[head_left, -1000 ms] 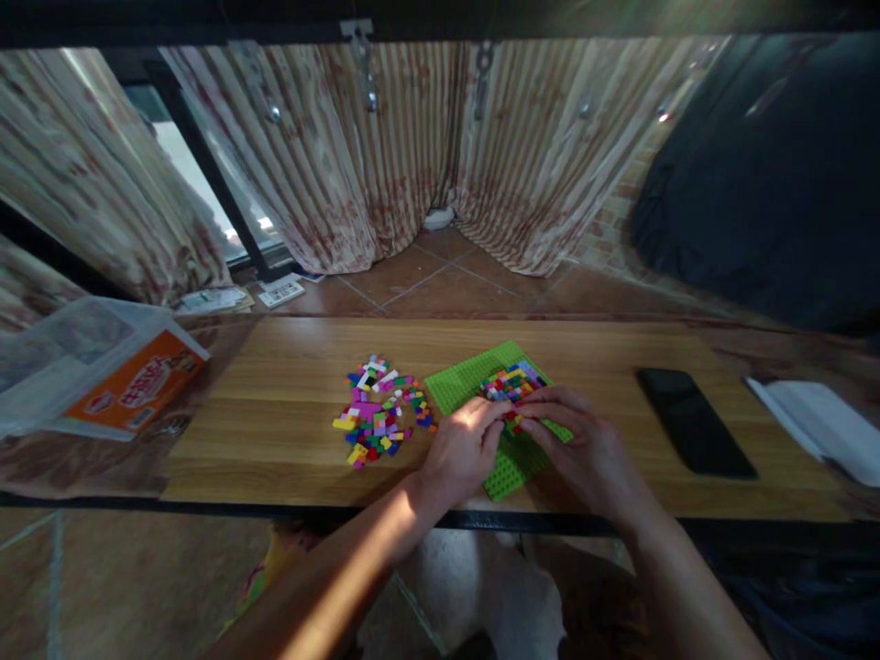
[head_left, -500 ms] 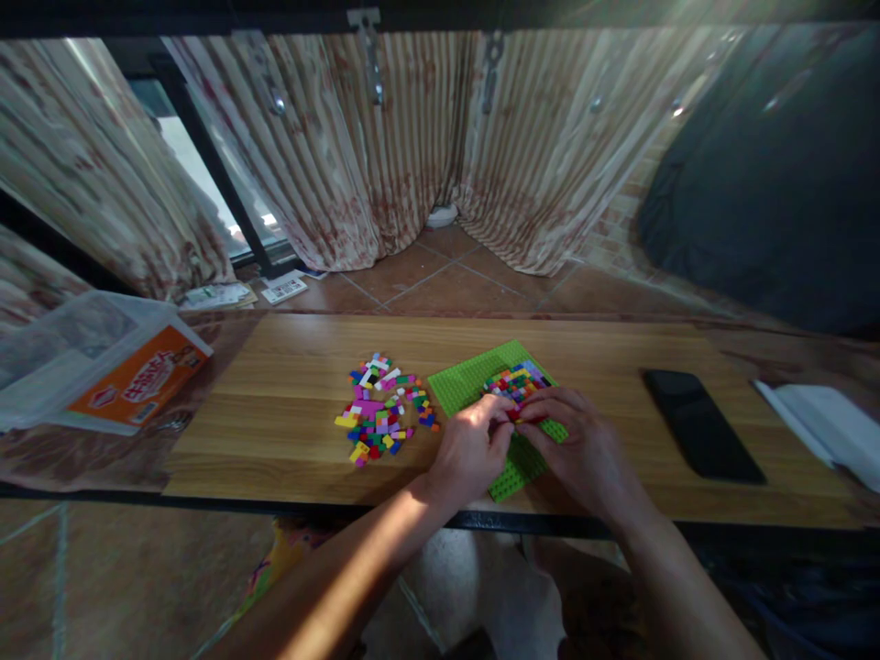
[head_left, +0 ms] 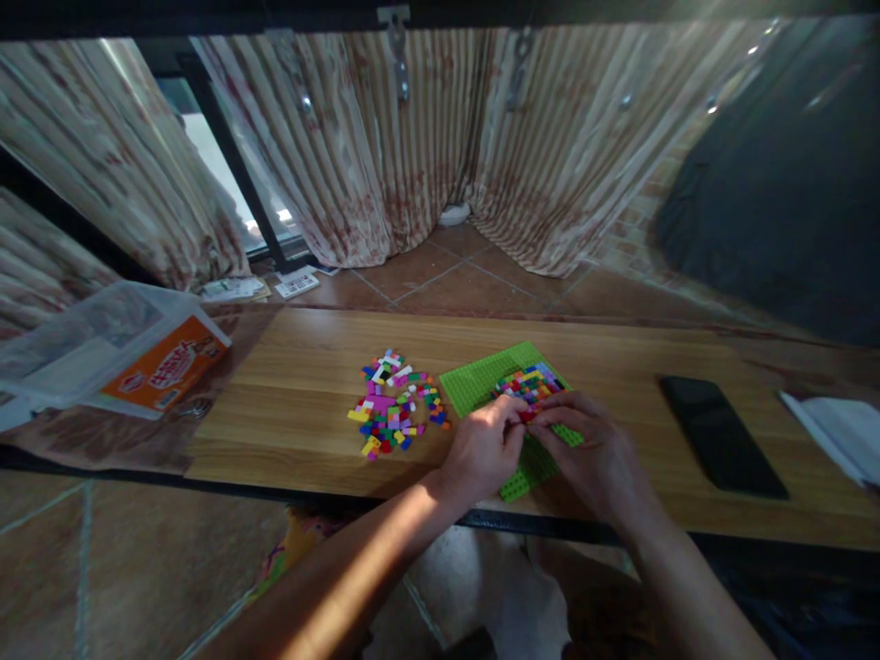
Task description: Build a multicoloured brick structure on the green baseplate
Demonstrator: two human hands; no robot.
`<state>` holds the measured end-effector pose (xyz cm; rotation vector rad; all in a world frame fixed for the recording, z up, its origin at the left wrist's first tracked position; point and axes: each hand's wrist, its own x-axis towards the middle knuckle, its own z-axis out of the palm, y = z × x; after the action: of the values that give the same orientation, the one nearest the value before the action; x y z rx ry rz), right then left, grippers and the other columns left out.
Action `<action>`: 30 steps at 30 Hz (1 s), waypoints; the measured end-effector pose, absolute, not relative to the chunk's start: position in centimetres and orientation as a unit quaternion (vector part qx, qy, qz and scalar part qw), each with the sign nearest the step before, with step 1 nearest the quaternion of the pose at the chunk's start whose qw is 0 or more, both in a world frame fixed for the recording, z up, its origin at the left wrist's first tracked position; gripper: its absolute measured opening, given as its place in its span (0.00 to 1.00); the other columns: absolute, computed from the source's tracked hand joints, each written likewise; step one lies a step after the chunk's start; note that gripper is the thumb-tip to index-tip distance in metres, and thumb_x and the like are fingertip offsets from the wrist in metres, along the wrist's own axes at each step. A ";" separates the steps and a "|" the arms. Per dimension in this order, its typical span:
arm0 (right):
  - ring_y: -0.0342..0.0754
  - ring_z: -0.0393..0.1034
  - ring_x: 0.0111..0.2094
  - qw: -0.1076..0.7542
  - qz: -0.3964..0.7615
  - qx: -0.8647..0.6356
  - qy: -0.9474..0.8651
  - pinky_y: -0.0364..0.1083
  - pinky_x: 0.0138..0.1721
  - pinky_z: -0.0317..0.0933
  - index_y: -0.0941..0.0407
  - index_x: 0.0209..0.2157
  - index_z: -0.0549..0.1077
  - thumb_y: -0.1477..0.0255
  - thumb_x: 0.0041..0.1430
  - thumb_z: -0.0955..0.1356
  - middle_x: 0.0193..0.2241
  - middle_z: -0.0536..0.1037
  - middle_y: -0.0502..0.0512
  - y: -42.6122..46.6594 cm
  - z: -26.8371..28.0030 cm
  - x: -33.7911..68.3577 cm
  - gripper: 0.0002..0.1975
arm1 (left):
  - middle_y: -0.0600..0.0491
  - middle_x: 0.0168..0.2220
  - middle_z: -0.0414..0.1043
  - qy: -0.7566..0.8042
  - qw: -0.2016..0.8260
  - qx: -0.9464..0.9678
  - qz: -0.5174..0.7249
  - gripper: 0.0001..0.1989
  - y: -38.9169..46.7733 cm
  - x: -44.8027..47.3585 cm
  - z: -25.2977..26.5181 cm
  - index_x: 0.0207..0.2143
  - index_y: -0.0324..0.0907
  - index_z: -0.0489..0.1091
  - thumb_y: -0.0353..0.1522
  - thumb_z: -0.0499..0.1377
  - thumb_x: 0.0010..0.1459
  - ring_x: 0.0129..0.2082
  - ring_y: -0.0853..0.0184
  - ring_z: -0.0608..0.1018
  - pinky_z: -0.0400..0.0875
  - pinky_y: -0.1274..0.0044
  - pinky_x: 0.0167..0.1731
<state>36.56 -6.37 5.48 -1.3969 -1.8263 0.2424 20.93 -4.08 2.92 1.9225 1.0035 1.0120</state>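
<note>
A green studded baseplate (head_left: 474, 378) lies at an angle on the wooden table. On its right part is a patch of joined multicoloured building bricks (head_left: 533, 379). At the near edge of that patch, my left hand (head_left: 485, 445) and my right hand (head_left: 595, 449) meet with bent fingers. Between their fingertips shows a small red brick (head_left: 527, 416), partly covered by the fingers. Both hands pinch at it; whether it is pressed onto the plate cannot be made out. Left of the baseplate, loose coloured bricks (head_left: 393, 411) are spread in a pile.
A black phone (head_left: 719, 435) lies right of the baseplate, with a white paper-like item (head_left: 835, 435) beyond it. At the far left stands a clear plastic box (head_left: 130, 321) with an orange label. The table's dark front edge (head_left: 495, 521) runs below my forearms. Striped curtains hang behind.
The camera view has turned slightly left, so everything sits a little further right. Both hands stay together at the brick patch, with only slight finger movement.
</note>
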 end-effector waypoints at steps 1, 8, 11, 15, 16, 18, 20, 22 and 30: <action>0.50 0.73 0.36 0.403 0.097 -0.554 -0.722 0.51 0.39 0.67 0.51 0.26 0.77 0.68 0.57 0.69 0.33 0.77 0.53 -6.4 5.4 36.6 0.07 | 0.53 0.34 0.75 0.389 0.363 0.750 0.392 0.10 -4.1 20.9 3.0 0.42 0.43 0.69 0.26 0.53 0.59 0.35 0.67 0.77 0.71 0.77 0.37; 0.49 0.73 0.37 0.403 0.111 -0.555 -0.720 0.51 0.41 0.67 0.50 0.28 0.78 0.67 0.57 0.70 0.36 0.76 0.52 -6.4 4.6 37.1 0.06 | 0.53 0.34 0.77 0.471 0.288 0.756 0.351 0.11 -2.2 16.9 5.3 0.38 0.43 0.74 0.25 0.56 0.55 0.33 0.67 0.77 0.72 0.76 0.39; 0.49 0.73 0.39 0.402 0.122 -0.550 -0.722 0.51 0.42 0.67 0.50 0.29 0.78 0.67 0.58 0.69 0.38 0.76 0.52 -6.4 4.5 37.3 0.05 | 0.51 0.36 0.76 0.500 0.225 0.790 0.273 0.12 -0.6 14.0 5.9 0.37 0.43 0.76 0.24 0.57 0.52 0.37 0.64 0.76 0.71 0.70 0.44; 0.50 0.74 0.40 0.407 0.106 -0.556 -0.717 0.52 0.42 0.68 0.51 0.32 0.78 0.67 0.58 0.69 0.37 0.77 0.53 -6.5 4.8 37.2 0.05 | 0.50 0.37 0.75 0.477 0.174 0.836 0.205 0.13 0.4 11.9 5.6 0.33 0.44 0.78 0.22 0.57 0.50 0.42 0.62 0.75 0.68 0.68 0.49; 0.50 0.74 0.40 0.410 0.102 -0.559 -0.714 0.52 0.42 0.69 0.51 0.33 0.78 0.67 0.59 0.69 0.38 0.77 0.54 -6.5 4.9 37.1 0.05 | 0.50 0.38 0.75 0.473 0.171 0.842 0.196 0.13 0.5 11.7 5.4 0.33 0.44 0.78 0.22 0.57 0.50 0.42 0.61 0.75 0.68 0.68 0.50; 0.50 0.74 0.40 0.420 0.093 -0.566 -0.703 0.51 0.42 0.69 0.51 0.34 0.78 0.67 0.59 0.69 0.38 0.77 0.54 -6.5 5.0 36.9 0.05 | 0.49 0.38 0.75 0.472 0.167 0.844 0.190 0.12 0.5 11.7 5.2 0.32 0.43 0.78 0.23 0.57 0.51 0.43 0.61 0.75 0.67 0.67 0.50; 0.49 0.74 0.40 0.429 0.085 -0.568 -0.698 0.50 0.42 0.69 0.52 0.34 0.78 0.68 0.59 0.69 0.38 0.77 0.54 -6.5 5.2 36.7 0.05 | 0.48 0.38 0.75 0.478 0.166 0.841 0.191 0.11 0.4 11.8 5.1 0.32 0.43 0.78 0.23 0.57 0.51 0.43 0.60 0.75 0.67 0.66 0.51; 0.48 0.74 0.40 0.433 0.078 -0.563 -0.700 0.50 0.43 0.69 0.52 0.34 0.78 0.69 0.59 0.69 0.38 0.77 0.54 -6.6 5.3 36.6 0.05 | 0.48 0.38 0.74 0.482 0.169 0.840 0.184 0.12 0.5 11.8 5.1 0.32 0.43 0.78 0.22 0.57 0.51 0.44 0.61 0.74 0.67 0.67 0.51; 0.46 0.74 0.38 0.430 0.071 -0.552 -0.711 0.46 0.41 0.69 0.52 0.35 0.76 0.71 0.60 0.69 0.37 0.77 0.52 -6.7 5.3 36.6 0.03 | 0.49 0.40 0.73 0.484 0.175 0.848 0.125 0.14 0.8 11.4 5.5 0.35 0.43 0.77 0.22 0.55 0.52 0.46 0.62 0.73 0.65 0.70 0.54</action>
<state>36.63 -6.69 5.27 -1.3774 -1.7747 0.1773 11.37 0.78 5.48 2.4043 1.3715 0.3540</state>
